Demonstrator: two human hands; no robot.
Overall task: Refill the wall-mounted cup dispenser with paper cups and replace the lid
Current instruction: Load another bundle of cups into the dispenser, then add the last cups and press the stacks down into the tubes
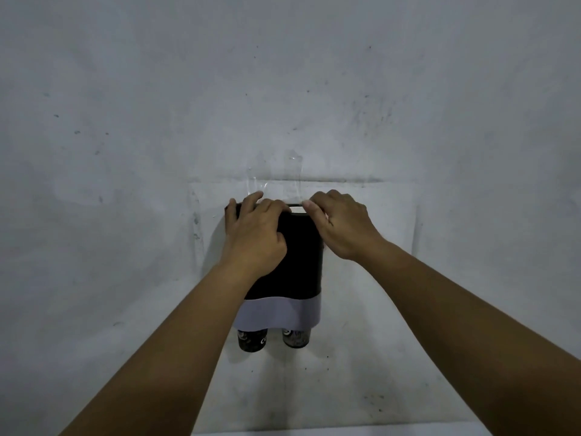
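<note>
A wall-mounted cup dispenser with a black upper body and a pale grey lower band hangs on the wall at the centre. Two dark printed paper cups stick out of its underside. My left hand lies over the dispenser's top left corner, fingers curled over the upper edge. My right hand rests on the top right corner, fingertips pinching the thin dark lid along the top rim. A sliver of the white opening shows between my hands.
The dispenser sits on a scuffed pale grey wall, inside a lighter rectangular patch. Strips of clear tape stick to the wall just above it. A white ledge edge shows at the bottom.
</note>
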